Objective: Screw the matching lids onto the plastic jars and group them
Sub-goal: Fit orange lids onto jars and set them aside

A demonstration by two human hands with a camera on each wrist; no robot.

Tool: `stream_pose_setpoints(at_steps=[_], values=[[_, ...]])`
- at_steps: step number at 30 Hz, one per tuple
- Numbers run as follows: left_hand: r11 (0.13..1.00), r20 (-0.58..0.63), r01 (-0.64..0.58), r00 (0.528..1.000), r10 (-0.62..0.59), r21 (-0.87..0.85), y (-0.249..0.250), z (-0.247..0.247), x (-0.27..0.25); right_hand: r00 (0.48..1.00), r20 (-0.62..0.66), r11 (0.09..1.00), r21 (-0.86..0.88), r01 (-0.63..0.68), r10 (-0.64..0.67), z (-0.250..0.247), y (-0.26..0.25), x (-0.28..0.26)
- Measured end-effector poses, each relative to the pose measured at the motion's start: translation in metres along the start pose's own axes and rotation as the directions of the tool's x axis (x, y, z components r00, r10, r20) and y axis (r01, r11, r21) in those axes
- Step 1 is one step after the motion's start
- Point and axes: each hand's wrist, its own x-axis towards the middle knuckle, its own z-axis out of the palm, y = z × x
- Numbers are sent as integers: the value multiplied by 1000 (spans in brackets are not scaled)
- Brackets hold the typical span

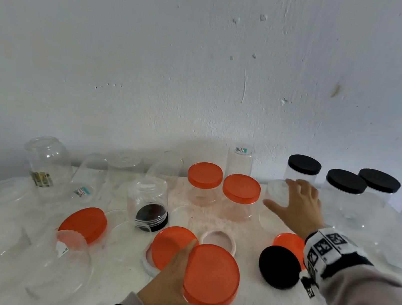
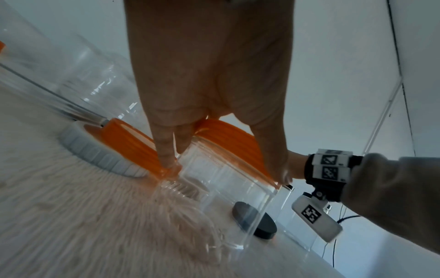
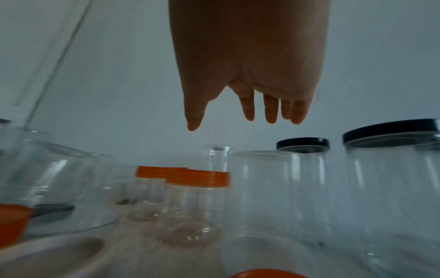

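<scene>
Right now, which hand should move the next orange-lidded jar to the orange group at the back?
Left. The left hand already grips the orange-lidded jar by its lid. The right hand is open, reaching toward a clear jar beside the orange group, so it would probably have to come back first.

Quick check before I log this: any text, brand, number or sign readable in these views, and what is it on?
No text can be read in any view.
Teal-and-white sticker on the tall clear jar at the back: too small.
Sticker on the tilted clear jar at left: blurred.
Gold label on the big open jar: blurred.
Sticker on the near left jar: too small.
Square black-and-white marker patterns on the right wristband: codes, no words.
</scene>
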Motion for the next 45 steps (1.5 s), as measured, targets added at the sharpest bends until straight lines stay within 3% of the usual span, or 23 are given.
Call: stream_pose_setpoints(at_steps=[5, 10, 18, 22, 28, 31, 37, 45], values=[[998, 31, 24, 999, -26, 53, 0, -2, 5, 975, 118, 982, -7, -189, 188, 0, 13, 28], [998, -16, 36, 999, -35, 42, 12, -11, 10, 955, 215, 969, 98, -227, 202, 4, 20, 36], [997, -100, -45, 994, 51, 65, 53, -22, 56, 973, 175, 981, 96, -171, 152, -7, 23, 26], [995, -143, -78, 986, 86, 60, 65, -14, 88, 991, 93, 992, 72, -99, 92, -13, 22, 16], [988, -90, -93, 990, 104, 123, 74, 7, 127, 993, -34, 978, 180, -104, 112, -25, 41, 0], [986, -57, -83, 994, 92, 147, 76, 14, 141, 983, -86, 942, 312, -126, 160, -27, 55, -12], [977, -22, -49, 998, 55, 206, 77, 18, 155, 972, -41, 896, 400, -195, 229, -28, 71, -40], [959, -40, 111, 994, -104, 262, 72, 10, 158, 962, -19, 798, 563, -214, 271, -33, 68, -55]])
